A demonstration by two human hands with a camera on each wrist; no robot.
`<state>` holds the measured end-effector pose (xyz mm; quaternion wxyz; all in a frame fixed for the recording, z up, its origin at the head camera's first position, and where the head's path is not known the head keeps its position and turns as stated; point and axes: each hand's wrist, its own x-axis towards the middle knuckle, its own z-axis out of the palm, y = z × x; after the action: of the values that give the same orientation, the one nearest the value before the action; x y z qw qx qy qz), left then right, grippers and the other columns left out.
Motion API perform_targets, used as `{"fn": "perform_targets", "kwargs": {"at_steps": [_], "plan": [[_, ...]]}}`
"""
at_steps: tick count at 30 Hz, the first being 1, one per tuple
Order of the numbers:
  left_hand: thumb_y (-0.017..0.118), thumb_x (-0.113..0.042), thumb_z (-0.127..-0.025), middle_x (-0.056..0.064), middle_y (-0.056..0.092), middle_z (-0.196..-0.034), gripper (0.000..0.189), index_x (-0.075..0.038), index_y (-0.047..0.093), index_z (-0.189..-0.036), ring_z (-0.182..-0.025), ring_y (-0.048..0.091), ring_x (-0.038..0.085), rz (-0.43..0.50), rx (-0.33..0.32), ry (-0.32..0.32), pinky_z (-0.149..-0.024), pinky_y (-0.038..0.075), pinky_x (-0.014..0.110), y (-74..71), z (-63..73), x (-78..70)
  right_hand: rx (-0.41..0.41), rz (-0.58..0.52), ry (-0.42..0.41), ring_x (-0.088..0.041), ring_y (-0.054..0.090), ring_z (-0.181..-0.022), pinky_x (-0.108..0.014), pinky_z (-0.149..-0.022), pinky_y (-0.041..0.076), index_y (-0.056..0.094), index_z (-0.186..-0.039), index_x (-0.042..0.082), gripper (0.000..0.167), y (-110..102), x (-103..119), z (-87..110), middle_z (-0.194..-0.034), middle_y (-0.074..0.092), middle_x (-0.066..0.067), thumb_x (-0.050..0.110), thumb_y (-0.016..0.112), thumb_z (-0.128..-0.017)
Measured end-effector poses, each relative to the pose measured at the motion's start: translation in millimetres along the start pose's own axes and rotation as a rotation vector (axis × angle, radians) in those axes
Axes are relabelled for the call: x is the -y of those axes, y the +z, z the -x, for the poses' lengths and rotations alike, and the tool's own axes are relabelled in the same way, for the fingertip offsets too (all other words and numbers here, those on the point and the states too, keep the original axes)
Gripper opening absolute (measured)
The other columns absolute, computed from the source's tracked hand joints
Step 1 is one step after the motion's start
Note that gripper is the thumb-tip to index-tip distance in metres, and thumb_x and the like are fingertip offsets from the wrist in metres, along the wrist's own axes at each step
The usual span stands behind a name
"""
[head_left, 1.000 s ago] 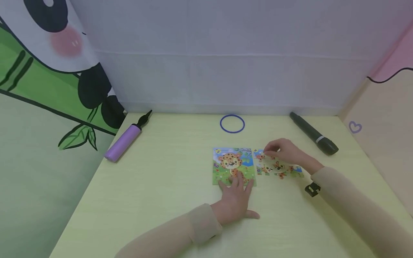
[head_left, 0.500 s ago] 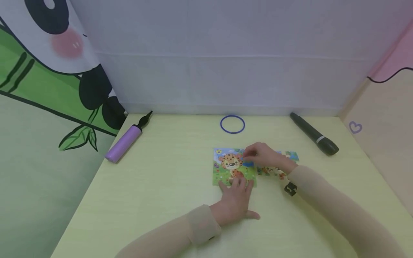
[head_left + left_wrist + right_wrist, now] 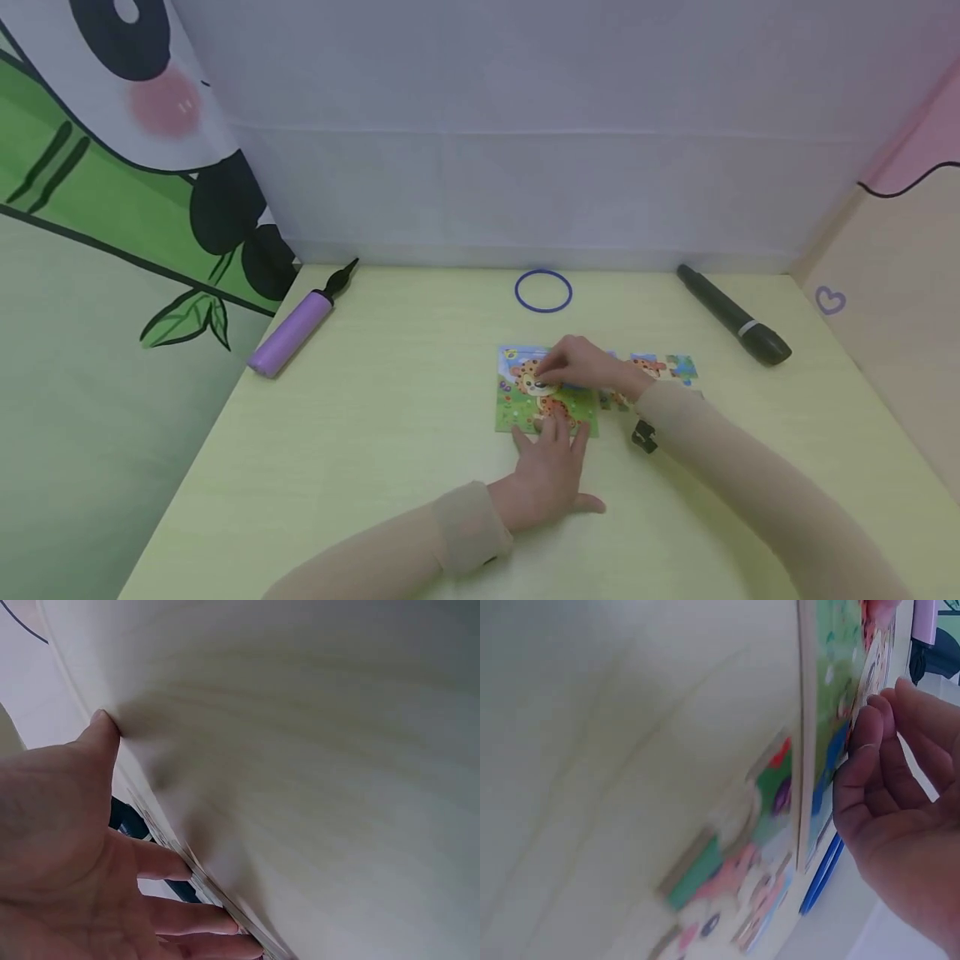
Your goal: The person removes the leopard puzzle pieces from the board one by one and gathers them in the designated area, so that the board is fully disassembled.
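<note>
A square leopard jigsaw puzzle lies flat on the table, its picture facing up. My left hand rests on its lower edge with fingers spread and straight, the thumb out on the table. My right hand is over the puzzle's upper right, its fingers curled and fingertips right at the leopard's face. In the right wrist view, the thumb and fingertips come together at the puzzle's surface; I cannot tell whether they pinch a piece. Several loose puzzle pieces with animal pictures lie to the right, partly hidden by my right hand and sleeve.
A purple hand pump with a black nozzle lies at the left table edge. Behind the puzzle is a blue ring. A dark microphone lies at the back right. A pale cloth wall borders the table's far edge.
My right hand has moved left from over the loose pieces onto the puzzle, uncovering pieces at the right. My left hand has stayed on the puzzle's lower edge.
</note>
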<state>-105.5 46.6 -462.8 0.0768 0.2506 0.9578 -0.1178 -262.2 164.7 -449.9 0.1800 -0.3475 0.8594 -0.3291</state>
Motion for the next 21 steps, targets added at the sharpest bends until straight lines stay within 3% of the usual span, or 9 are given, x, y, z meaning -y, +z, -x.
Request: {"fn": "perform_targets", "kwargs": {"at_steps": [10, 21], "plan": [[0.037, -0.084, -0.075, 0.019, 0.029, -0.15, 0.102, -0.016, 0.029, -0.151, -0.138, 0.021, 0.032, 0.04, 0.002, 0.019, -0.086, 0.041, 0.063, -1.0, 2.7, 2.6, 0.088, -0.01, 0.071, -0.012, 0.056, -0.067, -0.026, -0.062, 0.046, 0.078, -0.09, 0.013, 0.01, 10.3, 14.7, -19.0, -0.081, 0.07, 0.005, 0.015, 0.069, -0.089], [0.038, -0.082, -0.077, 0.021, 0.029, -0.15, 0.102, -0.014, 0.028, -0.151, -0.138, 0.02, 0.033, 0.072, -0.013, 0.031, -0.086, 0.04, 0.065, 1.4, 1.0, 2.7, 0.13, -0.048, 0.096, -0.009, 0.044, -0.053, -0.023, -0.052, 0.037, 0.079, -0.086, 0.014, 0.011, 10.5, 13.7, -23.9, -0.062, 0.062, -0.008, 0.016, 0.069, -0.09]]}}
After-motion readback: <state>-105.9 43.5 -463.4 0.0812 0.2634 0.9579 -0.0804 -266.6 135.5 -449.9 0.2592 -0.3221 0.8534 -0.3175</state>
